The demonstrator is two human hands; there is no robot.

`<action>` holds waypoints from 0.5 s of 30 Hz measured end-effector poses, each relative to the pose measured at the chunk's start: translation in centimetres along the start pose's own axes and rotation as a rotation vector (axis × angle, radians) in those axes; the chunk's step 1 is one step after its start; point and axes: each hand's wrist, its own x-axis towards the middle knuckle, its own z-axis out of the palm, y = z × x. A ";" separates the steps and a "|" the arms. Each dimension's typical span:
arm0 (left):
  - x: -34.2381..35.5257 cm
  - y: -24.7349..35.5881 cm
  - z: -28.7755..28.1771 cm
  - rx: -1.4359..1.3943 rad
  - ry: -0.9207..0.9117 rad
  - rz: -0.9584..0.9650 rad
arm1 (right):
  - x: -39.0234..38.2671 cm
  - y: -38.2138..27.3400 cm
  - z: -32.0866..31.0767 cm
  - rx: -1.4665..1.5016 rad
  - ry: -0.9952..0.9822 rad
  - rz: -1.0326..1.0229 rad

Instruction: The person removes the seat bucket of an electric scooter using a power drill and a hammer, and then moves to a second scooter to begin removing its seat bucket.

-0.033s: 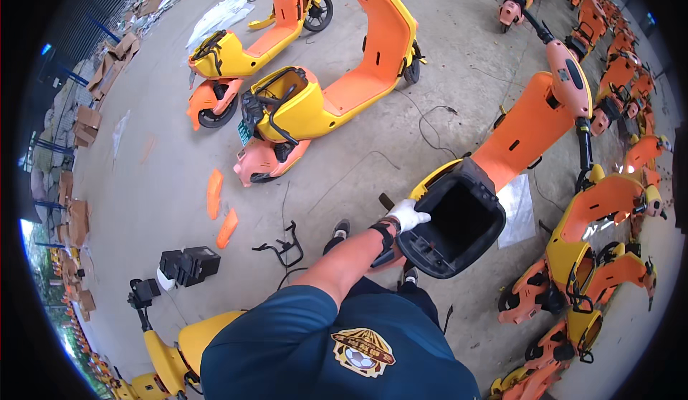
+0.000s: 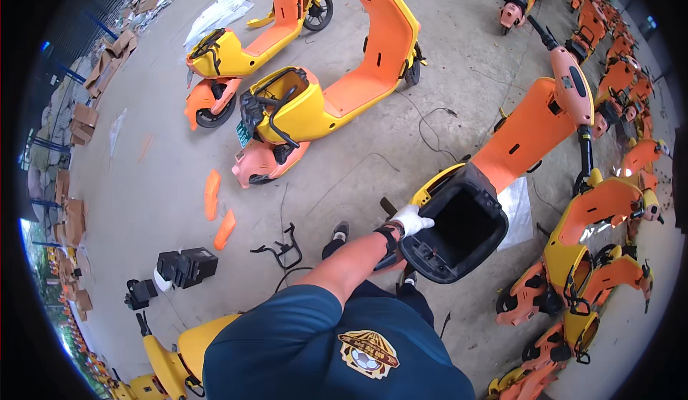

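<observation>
My left hand [image 2: 411, 221], in a white glove, grips the left rim of a black plastic seat bucket [image 2: 494, 246]. Its thumb points over the rim toward the dark hollow; the other fingers are partly hidden. The bucket sits at the rear of an orange and yellow scooter [image 2: 517, 138], whose handlebar end points away to the upper right. Black fittings line the bucket's near inner edge. Nothing can be made out in its deep part. My right hand is out of view.
Two similar scooters [image 2: 358, 88] stand ahead to the left. Orange panels [image 2: 212, 194], a black tube frame [image 2: 287, 248] and black boxes [image 2: 193, 267] lie on the floor at left. Rows of scooters [image 2: 566, 257] line the right. A yellow scooter [image 2: 193, 343] is close at lower left.
The view has shifted very slightly, with the bucket a little lower and farther right in the picture. My left hand keeps its grip on the rim.
</observation>
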 end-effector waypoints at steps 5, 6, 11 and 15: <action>0.9 2.9 -0.8 0.089 -0.258 0.186 | -8.8 -9.2 -2.2 0.026 0.183 0.134; -0.4 5.2 -1.2 0.035 -0.225 0.217 | -9.6 -10.4 -2.5 0.023 0.204 0.133; -2.2 12.7 0.0 -0.056 -0.171 0.409 | -14.8 -12.3 -1.1 0.049 0.280 0.132; -7.4 14.5 -3.9 -0.132 -0.190 0.519 | -16.3 -11.3 -0.9 0.067 0.337 0.112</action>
